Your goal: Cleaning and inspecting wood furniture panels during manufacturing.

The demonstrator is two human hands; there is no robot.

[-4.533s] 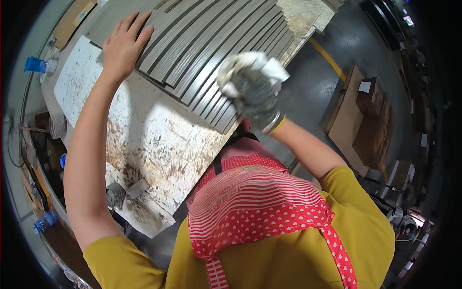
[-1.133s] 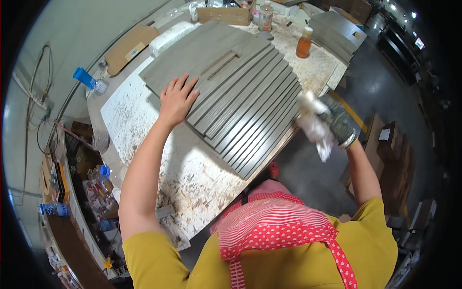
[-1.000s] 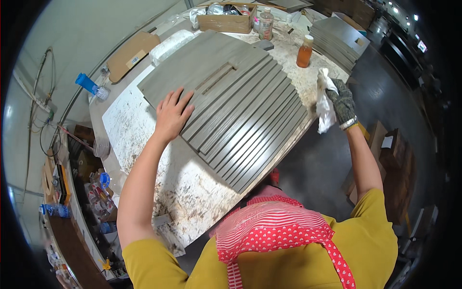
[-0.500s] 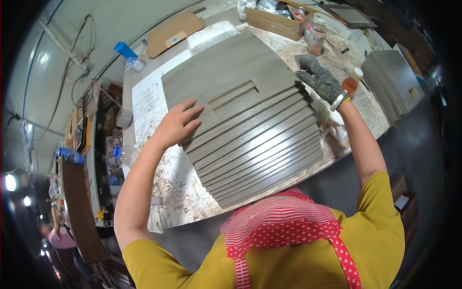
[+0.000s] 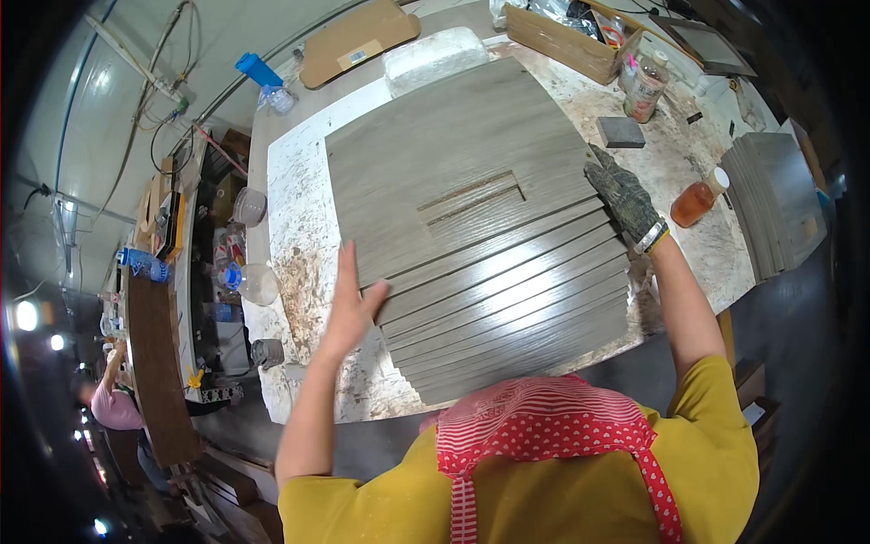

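Observation:
Grey wood-grain panels (image 5: 435, 136) lie overlapped in a stack before me, their front edges stepped toward my body. The top panel has a long narrow slot (image 5: 471, 197) in its middle. Bare, my left hand (image 5: 352, 304) rests at the stack's left edge, fingers straight along the side and thumb spread over the top. My right hand (image 5: 625, 195), in a dark grey glove, is closed at the right edge of the top panel, thumb on its face; the fingertips are partly hidden. A small grey block (image 5: 621, 132) sits on the table beyond the right hand.
On the stained white table (image 5: 299, 218) are an amber bottle (image 5: 696, 201), a labelled bottle (image 5: 645, 86), a cardboard box (image 5: 571, 43) and a wrapped white block (image 5: 435, 59). More grey panels (image 5: 775, 204) stand at the right. A person (image 5: 116, 403) is far left.
My right hand has let go of the grey block, now on the table, and moved to the panel's edge. My left hand has shifted from the top face to the left edge.

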